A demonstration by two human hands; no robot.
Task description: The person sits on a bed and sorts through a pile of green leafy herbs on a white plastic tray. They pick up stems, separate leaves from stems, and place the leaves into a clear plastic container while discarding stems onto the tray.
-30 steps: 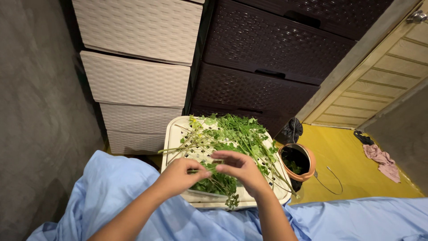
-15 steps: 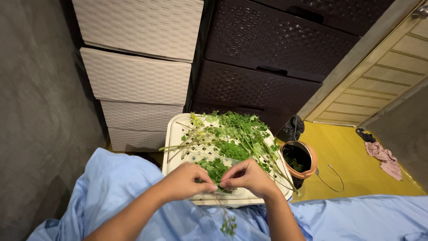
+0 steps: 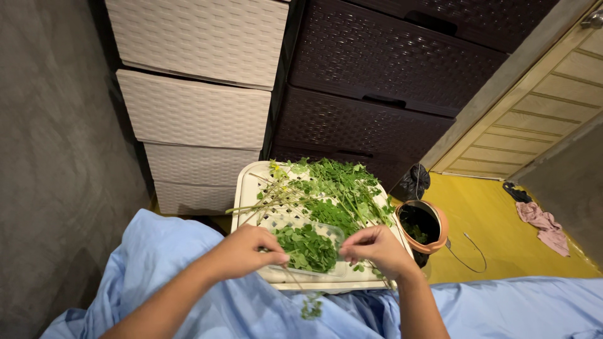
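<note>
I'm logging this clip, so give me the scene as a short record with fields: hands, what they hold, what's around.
left hand: pinching a thin leafy sprig that hangs over the lap
right hand: fingers closed by the clear container of picked leaves
work surface: cream slatted tray with leafy stems
beside tray: orange pot
behind: cream and dark brown woven drawers

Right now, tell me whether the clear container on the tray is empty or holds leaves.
Holds leaves. The clear container on the white tray shows a heap of picked green leaves between both hands.

Dim warm indoor light, shadowed left, edges seemingly distorted
</note>
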